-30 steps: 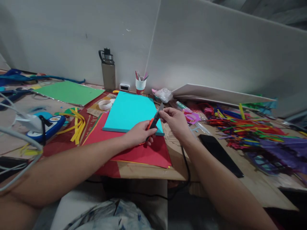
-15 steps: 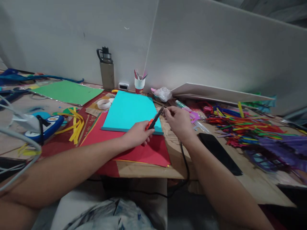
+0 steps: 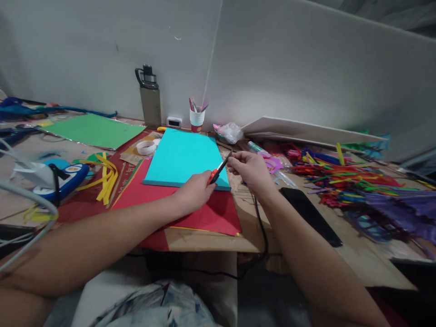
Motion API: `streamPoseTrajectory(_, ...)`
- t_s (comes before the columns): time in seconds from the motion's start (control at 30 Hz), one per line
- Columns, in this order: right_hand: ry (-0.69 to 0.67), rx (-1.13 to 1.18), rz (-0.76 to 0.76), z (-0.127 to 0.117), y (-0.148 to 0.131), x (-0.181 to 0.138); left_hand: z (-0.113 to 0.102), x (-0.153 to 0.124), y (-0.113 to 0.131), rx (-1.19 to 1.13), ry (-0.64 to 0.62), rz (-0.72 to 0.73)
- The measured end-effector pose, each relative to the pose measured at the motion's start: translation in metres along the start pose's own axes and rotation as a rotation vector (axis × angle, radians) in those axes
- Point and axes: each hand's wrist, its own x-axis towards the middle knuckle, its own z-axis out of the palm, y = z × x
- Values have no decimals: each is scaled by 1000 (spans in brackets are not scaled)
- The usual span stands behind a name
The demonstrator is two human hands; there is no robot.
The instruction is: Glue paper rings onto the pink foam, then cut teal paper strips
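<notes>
My left hand (image 3: 194, 194) is closed around a slim orange-and-black tool (image 3: 220, 170) with a long, pointed dark end. I cannot tell whether it is scissors or a knife. The tool points up and to the right over the right edge of a turquoise pad of paper (image 3: 185, 154). My right hand (image 3: 248, 169) is closed in a pinch close beside the tool's tip. What its fingers hold, if anything, is too small to make out. Under the turquoise pad lie red sheets (image 3: 204, 218), with my left forearm above them.
A black phone (image 3: 309, 215) lies right of my right forearm. Colourful strips (image 3: 335, 175) are heaped on the right. Yellow strips (image 3: 107, 179), white tape (image 3: 146, 147) and green paper (image 3: 95, 131) lie left. A bottle (image 3: 150, 104) and pen cup (image 3: 197, 119) stand behind.
The tool's tip and my right hand's fingertips have shifted slightly; both hands stay close together. The whole view has drifted a little. Nothing was let go.
</notes>
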Motion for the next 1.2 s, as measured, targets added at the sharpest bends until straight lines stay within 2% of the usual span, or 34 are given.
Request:
streamPoseTrajectory(0.1,-1,-5,12,-1,0,0,2,-2,0,178,57,60)
streamPoseTrajectory(0.23,26,22,48,-1,-1,-1,3,-3,1,178,56,74)
streamPoseTrajectory(0.3,22,85,91,-1,-2,-1,3,-2,1,61,31,42)
streamPoseTrajectory(0.43,30,236,176,-2,0,1,3,2,-1,-347,-92,-105)
streamPoseTrajectory(0.53,18,289,199,-5,7,3,2,3,1,-582,-142,-118)
streamPoseTrajectory(0.6,-60,302,203,-5,9,1,-1,3,3,-726,-123,-77)
streamPoseTrajectory(0.7,-257,280,129,2,5,-10,-7,7,4,-868,28,-8)
streamPoseTrajectory(0.8,-432,231,-5,15,-2,-23,-9,11,1,-852,172,76)
streamPoseTrajectory(0.87,-472,209,-54,23,-4,-29,-9,13,-1,-822,196,119)
streamPoseTrajectory(1.0,-428,199,-30,32,-3,-33,-7,14,-3,-795,146,119)
streamPoseTrajectory(1.2,-395,207,-48,31,-3,-32,-8,17,-8,-809,12,145)
